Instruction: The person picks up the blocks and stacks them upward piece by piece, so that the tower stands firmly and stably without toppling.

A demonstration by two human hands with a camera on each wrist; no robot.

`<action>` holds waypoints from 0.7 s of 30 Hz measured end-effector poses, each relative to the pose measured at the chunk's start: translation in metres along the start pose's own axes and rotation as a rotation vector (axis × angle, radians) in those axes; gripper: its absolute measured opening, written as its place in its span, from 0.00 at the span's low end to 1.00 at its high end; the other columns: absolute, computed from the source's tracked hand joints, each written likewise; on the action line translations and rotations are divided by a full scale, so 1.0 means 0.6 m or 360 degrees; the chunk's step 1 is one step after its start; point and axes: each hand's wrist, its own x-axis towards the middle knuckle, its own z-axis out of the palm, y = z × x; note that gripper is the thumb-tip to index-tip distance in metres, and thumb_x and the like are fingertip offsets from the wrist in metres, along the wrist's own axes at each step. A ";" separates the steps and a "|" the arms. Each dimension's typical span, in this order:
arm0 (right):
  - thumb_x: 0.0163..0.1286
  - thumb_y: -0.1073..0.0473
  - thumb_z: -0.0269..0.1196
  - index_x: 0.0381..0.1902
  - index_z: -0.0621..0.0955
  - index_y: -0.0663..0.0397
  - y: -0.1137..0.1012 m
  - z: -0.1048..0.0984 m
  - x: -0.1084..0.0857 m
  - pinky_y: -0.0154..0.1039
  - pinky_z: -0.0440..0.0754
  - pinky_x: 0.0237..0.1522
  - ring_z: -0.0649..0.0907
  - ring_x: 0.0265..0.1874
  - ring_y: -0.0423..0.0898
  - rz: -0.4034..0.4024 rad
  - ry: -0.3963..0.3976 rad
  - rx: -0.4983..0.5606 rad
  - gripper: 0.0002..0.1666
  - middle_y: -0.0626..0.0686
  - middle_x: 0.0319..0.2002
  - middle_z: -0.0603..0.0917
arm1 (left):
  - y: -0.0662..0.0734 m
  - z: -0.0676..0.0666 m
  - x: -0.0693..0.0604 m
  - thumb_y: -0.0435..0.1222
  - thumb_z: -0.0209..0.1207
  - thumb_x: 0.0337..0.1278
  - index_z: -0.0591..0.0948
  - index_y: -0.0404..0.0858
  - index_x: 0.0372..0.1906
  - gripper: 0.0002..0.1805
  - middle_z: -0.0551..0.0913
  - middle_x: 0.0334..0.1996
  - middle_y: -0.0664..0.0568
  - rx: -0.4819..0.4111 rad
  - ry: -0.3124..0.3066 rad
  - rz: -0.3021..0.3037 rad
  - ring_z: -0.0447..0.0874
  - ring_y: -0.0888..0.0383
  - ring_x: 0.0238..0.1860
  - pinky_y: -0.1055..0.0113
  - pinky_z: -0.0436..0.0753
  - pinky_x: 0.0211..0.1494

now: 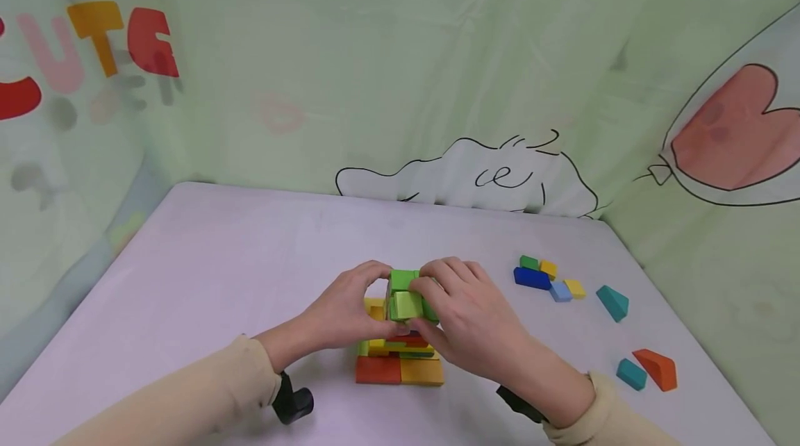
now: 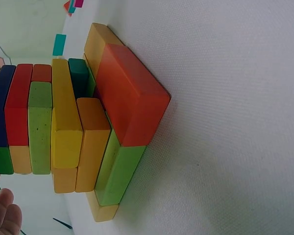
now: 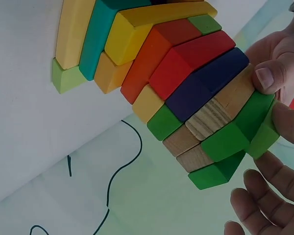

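Left hand [image 1: 340, 310]: thumb and fingers gripping upper part of block tower [image 1: 406, 349], lower centre of frame. Tower upright, long axis up the frame, top end up. Light green block [image 1: 408, 306] at top, square face toward camera, long axis unclear. Right hand [image 1: 471, 317] pinches it. Loose blue block [image 1: 532, 278] right of that.

Painted blocks [image 2: 132, 98] (left wrist view, centre-left) look wooden, smooth and satiny. Bare striped grain shows on the unpainted block [image 3: 207, 120] (right wrist view, right of centre). The table covering [image 2: 225, 122] resembles matt woven cloth.
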 end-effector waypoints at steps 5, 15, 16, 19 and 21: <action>0.54 0.46 0.80 0.44 0.85 0.50 0.001 0.002 0.001 0.45 0.82 0.51 0.81 0.49 0.49 0.0028 -0.0036 0.0025 0.24 0.50 0.44 0.84 | 0.000 0.000 0.000 0.44 0.77 0.50 0.79 0.43 0.59 0.30 0.81 0.59 0.53 0.0004 0.0003 0.0001 0.77 0.51 0.64 0.41 0.75 0.70; 0.54 0.45 0.80 0.37 0.83 0.50 0.010 0.004 -0.013 0.48 0.82 0.50 0.81 0.48 0.50 0.0074 0.0018 0.0072 0.22 0.50 0.43 0.83 | 0.000 0.002 0.001 0.44 0.76 0.50 0.78 0.43 0.60 0.32 0.80 0.61 0.52 -0.0012 -0.0016 -0.0035 0.76 0.48 0.65 0.41 0.75 0.71; 0.54 0.44 0.80 0.35 0.82 0.49 0.011 0.004 -0.016 0.47 0.82 0.49 0.81 0.48 0.49 0.0081 0.0017 0.0068 0.22 0.50 0.43 0.83 | 0.001 0.002 0.001 0.44 0.76 0.50 0.78 0.42 0.60 0.32 0.80 0.61 0.51 -0.0012 -0.0018 -0.0040 0.76 0.47 0.66 0.41 0.75 0.71; 0.54 0.44 0.79 0.29 0.81 0.48 0.012 0.007 -0.020 0.46 0.83 0.48 0.81 0.47 0.49 0.0086 0.0008 0.0058 0.21 0.50 0.42 0.82 | 0.002 0.001 0.001 0.44 0.76 0.50 0.78 0.41 0.61 0.33 0.80 0.62 0.50 -0.0007 -0.0018 -0.0049 0.75 0.45 0.67 0.41 0.74 0.71; 0.54 0.44 0.79 0.27 0.81 0.48 0.010 0.009 -0.020 0.46 0.83 0.48 0.81 0.47 0.48 0.0082 0.0010 0.0061 0.20 0.50 0.42 0.82 | 0.002 0.000 0.001 0.45 0.76 0.50 0.78 0.41 0.61 0.33 0.80 0.62 0.51 -0.0003 -0.0013 -0.0047 0.76 0.46 0.66 0.41 0.75 0.71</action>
